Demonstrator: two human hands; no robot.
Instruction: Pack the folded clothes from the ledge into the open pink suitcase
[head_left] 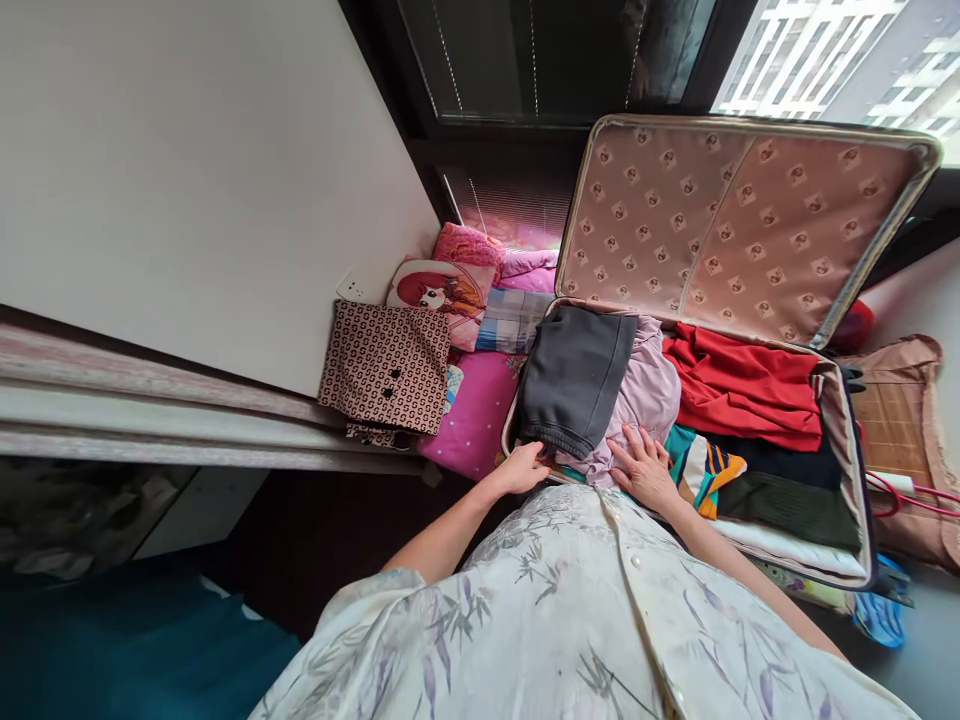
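An open suitcase point(846, 440) lies before me, filled with folded clothes. My left hand point(525, 467) is at its near left rim, its fingers closed at the ribbed edge of folded dark grey sweatpants point(576, 375); the fingertips are partly hidden. My right hand point(643, 468) rests open, fingers spread, on a pale pink garment point(651, 375) beside the sweatpants. Right of that hand is a teal, orange and white striped garment point(705, 470). A red garment point(750, 385) lies farther back, above a dark green folded piece point(787, 510).
The suitcase's pink-lined lid point(750, 225) leans up against the window. To the left lie a brown patterned cloth point(386, 365), a cartoon pillow point(435, 290) and magenta bedding point(476, 410). A brown bag point(900, 420) and a pink cord point(930, 492) are at the right.
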